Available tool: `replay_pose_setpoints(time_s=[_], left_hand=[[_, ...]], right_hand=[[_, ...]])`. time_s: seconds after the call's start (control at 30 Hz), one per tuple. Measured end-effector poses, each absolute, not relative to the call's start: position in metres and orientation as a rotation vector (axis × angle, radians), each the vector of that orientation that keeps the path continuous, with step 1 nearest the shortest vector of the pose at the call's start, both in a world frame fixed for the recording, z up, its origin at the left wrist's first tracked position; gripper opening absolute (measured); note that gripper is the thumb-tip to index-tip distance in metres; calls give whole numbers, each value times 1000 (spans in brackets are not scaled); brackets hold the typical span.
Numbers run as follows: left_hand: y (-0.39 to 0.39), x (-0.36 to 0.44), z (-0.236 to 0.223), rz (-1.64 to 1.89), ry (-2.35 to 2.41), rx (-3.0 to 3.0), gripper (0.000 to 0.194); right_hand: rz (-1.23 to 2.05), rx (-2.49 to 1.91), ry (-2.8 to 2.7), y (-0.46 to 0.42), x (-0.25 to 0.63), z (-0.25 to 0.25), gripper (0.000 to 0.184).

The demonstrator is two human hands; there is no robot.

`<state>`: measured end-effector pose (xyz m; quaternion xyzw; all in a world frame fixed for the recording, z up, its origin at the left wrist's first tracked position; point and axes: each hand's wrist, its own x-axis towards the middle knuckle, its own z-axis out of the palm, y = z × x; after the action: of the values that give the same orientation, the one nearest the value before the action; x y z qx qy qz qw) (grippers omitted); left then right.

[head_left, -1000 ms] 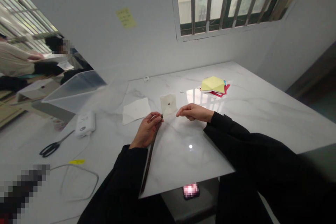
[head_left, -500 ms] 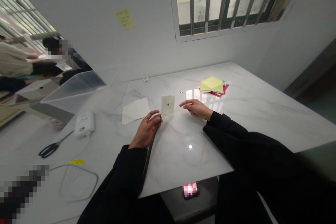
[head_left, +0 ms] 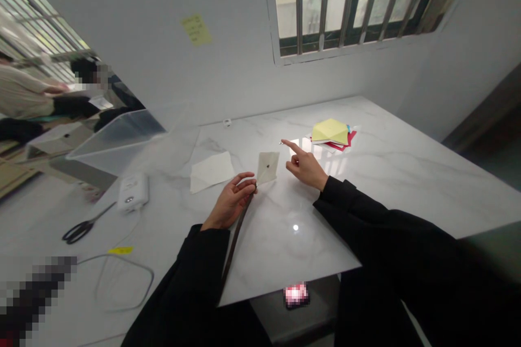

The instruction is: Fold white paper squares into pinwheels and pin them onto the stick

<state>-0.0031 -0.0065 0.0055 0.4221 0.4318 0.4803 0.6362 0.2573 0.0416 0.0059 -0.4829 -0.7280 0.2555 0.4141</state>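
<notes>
My left hand (head_left: 232,200) is closed, thumb and fingers pinching the end of a thin brown strap (head_left: 239,227). The strap runs down beside my sleeve to the table's front edge. Just past those fingertips is a small cream paper piece (head_left: 267,171) with a dark dot in its middle; whether it is fastened to the strap I cannot tell. My right hand (head_left: 307,168) holds nothing, its index finger stretched out and the other fingers curled. That fingertip is at some tiny shiny bits (head_left: 280,143) on the tabletop.
A white paper sheet (head_left: 211,172) lies left of centre. Yellow and red envelopes (head_left: 330,131) are piled at back right. Black scissors (head_left: 81,230), a white power strip (head_left: 133,192) and a cable (head_left: 150,282) are at left. A clear plastic bin (head_left: 118,138) stands behind them.
My right index finger has straightened and reached forward to the tiny shiny bits. My left hand has shifted slightly right with the strap, and the cream paper piece has moved right too.
</notes>
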Motion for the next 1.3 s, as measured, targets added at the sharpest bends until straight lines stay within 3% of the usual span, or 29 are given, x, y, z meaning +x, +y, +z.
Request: replay_pose_setpoints(time_s=[0.37, 0.53, 0.7, 0.77, 1.1, 1.3], left_hand=[[-8, -3, 9, 1126, 996, 939, 50], [-8, -3, 8, 1126, 1003, 930, 49], [-7, -3, 7, 1163, 1006, 900, 49], [-7, -3, 8, 1163, 1003, 887, 48], [1, 6, 6, 1254, 900, 673, 36], [11, 23, 1, 1318, 756, 636, 27]], right_hand=[[640, -1238, -2039, 47, 255, -5, 43], [679, -1297, -1963, 47, 259, 0, 49], [1509, -737, -2425, 44, 262, 3, 20], [1649, -591, -2422, 44, 259, 0, 22], [1446, -1044, -1796, 56, 254, -9, 25], [1689, -906, -1859, 43, 246, -6, 47]])
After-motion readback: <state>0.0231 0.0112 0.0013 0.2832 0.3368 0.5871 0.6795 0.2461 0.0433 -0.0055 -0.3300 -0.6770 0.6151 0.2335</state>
